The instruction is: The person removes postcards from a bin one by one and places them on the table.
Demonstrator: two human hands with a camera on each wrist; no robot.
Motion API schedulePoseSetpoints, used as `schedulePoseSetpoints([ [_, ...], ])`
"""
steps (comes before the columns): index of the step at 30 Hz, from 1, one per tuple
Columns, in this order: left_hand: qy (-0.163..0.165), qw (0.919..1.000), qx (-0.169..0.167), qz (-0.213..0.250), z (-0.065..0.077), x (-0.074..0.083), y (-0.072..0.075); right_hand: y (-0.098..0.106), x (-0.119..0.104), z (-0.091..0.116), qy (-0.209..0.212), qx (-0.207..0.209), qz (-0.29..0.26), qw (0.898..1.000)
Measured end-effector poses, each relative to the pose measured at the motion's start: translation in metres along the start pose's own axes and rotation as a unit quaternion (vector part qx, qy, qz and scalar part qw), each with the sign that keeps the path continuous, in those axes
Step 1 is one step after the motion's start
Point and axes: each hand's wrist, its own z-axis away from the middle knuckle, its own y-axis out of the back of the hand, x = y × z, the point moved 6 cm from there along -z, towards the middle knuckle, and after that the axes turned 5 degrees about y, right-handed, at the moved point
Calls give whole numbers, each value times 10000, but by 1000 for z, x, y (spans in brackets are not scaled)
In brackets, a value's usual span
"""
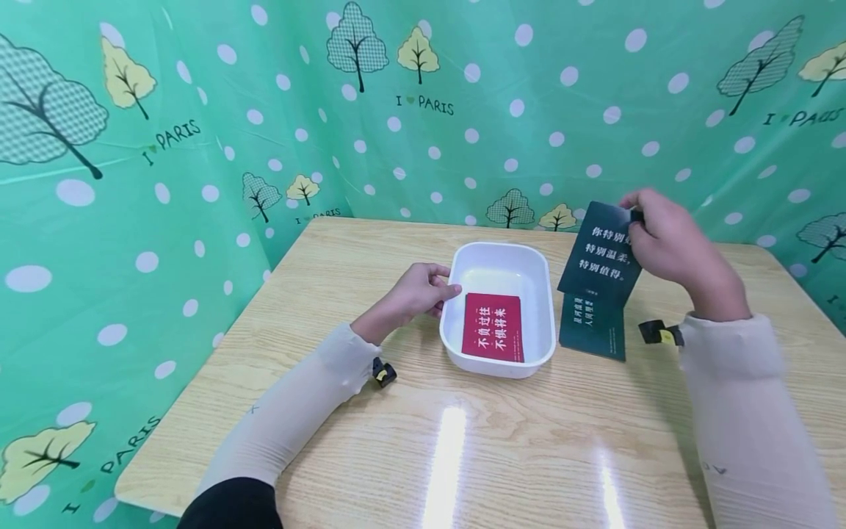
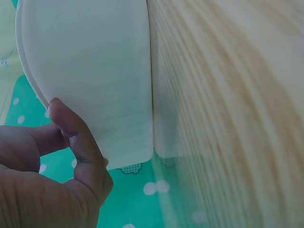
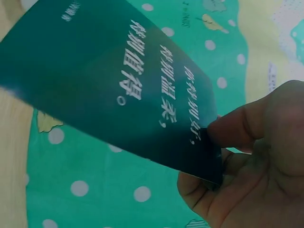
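A dark green card [image 1: 600, 253] with white lettering is pinched at its upper right corner between the thumb and fingers of my right hand [image 1: 670, 239]. It is raised at a tilt, and in the right wrist view the card [image 3: 114, 80] bows slightly. Below it, a second dark green card [image 1: 592, 330] lies on the table, partly covered by the raised one in the head view. My left hand [image 1: 424, 290] holds the left rim of a white rectangular basin [image 1: 548, 316], thumb at the rim. Inside the basin lies a red card [image 1: 492, 328] with white lettering.
The basin stands on a light wood table [image 1: 370, 441]. A green polka-dot curtain [image 1: 463, 132] with tree prints hangs behind and to the left. Small black wrist devices sit by the left cuff [image 1: 383, 372] and right cuff [image 1: 654, 332].
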Motion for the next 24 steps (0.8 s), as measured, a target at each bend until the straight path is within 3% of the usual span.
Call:
schedulePoseSetpoints([
  [9,2,10000,12,-8,0,0,0,-18,31,-3,-300,-660,-17,9974],
  [17,-10,10000,37,32,-1,-1,0,-47,59,-4,-737,-1460,-110,9865],
  [24,16,10000,26,39,-2,-1,1,-64,71,-2,-811,-1751,-25,9812],
])
